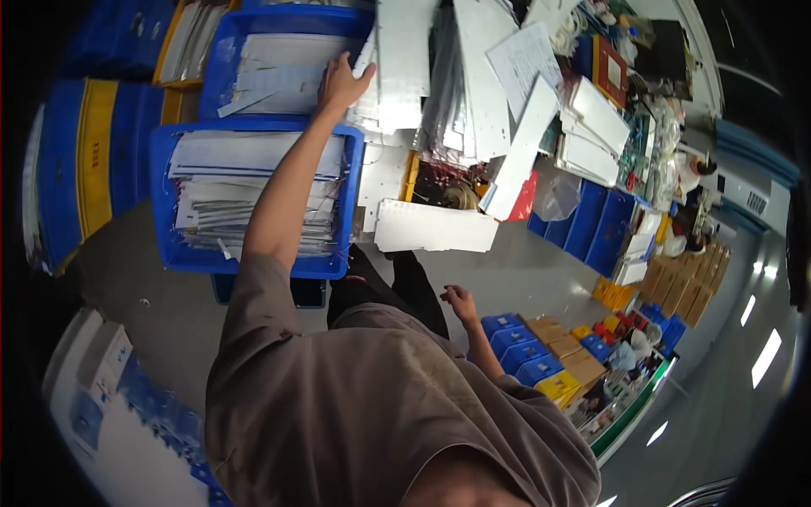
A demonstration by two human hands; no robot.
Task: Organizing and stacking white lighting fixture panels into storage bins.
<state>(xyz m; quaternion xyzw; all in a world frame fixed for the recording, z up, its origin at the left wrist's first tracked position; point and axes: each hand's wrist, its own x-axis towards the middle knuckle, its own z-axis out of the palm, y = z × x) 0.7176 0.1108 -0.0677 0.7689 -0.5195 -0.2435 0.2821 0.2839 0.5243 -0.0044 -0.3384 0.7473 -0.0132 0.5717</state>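
Note:
My left arm stretches forward, and my left hand (pixel 342 80) lies where a stack of white metal panels (pixel 397 59) meets the right rim of a blue crate (pixel 221 59) filled with pale sheets. Its fingers are curled and the thumb is spread toward the panels; whether it grips them is unclear. My right hand (pixel 459 300) hangs low beside my dark trousers, fingers loosely bent, holding nothing. A second blue crate (pixel 165 203), packed with stacked white sheets, stands under my left forearm.
More white panels (pixel 435 226) and long strips (pixel 524 144) are heaped ahead. Blue bins (pixel 591 224) stand at the right. Small blue, yellow and brown boxes (pixel 541 359) line the grey floor at lower right. Blue and yellow crates (pixel 93 160) are at far left.

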